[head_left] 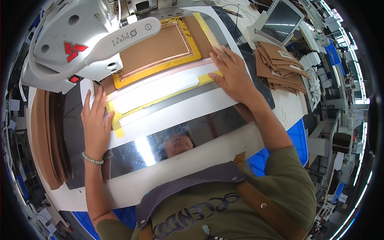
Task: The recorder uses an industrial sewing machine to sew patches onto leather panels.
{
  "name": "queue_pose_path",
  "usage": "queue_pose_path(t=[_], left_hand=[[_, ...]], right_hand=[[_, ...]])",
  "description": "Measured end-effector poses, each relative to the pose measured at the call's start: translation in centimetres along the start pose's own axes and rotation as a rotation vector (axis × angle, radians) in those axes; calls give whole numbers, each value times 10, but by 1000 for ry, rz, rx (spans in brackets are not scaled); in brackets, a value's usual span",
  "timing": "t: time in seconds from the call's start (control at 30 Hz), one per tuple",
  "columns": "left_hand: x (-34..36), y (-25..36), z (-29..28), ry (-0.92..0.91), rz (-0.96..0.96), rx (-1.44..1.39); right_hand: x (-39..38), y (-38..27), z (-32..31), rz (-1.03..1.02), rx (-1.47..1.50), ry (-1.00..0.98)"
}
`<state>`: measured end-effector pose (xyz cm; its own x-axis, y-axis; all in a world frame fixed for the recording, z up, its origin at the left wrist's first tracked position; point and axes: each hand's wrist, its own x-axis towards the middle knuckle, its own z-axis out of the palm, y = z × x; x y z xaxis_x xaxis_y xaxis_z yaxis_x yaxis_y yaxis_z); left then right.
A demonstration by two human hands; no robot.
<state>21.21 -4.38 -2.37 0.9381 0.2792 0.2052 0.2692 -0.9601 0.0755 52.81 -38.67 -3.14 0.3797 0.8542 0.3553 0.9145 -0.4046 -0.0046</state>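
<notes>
A brown sheet (154,50) lies flat under the big white machine (52,48), with a yellow frame (160,67) on top of it. The frame goes all the way around the middle part of the sheet. Under them is a white board (176,110) with strips of yellow tape (118,130) stuck on it. The left hand (96,124) is at the left side of the board, its fingers long and straight, not closed on anything. The right hand (234,76) is at the right side, fingers spread apart, with its thumb by the end of a tape strip. A shiny plate (124,160) sits on the table (132,192), nearer the person. A white lamp arm (128,38) hangs over the sheet. Long brown pieces (48,140) stand in a row on the far left. On the right is a messy pile of brown pieces (276,66), and behind it a dark screen (282,20). A blue bin (298,140) is by the right elbow.
</notes>
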Motion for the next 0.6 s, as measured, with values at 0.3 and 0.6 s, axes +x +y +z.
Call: queue_pose_path(t=[0.3, 0.6], left_hand=[[-1, -2, 5, 6, -1, -58], [-2, -7, 1, 204, -24, -21]], right_hand=[[-2, -2, -7, 71, -178, -91], [1, -5, -6, 50, -120, -95]])
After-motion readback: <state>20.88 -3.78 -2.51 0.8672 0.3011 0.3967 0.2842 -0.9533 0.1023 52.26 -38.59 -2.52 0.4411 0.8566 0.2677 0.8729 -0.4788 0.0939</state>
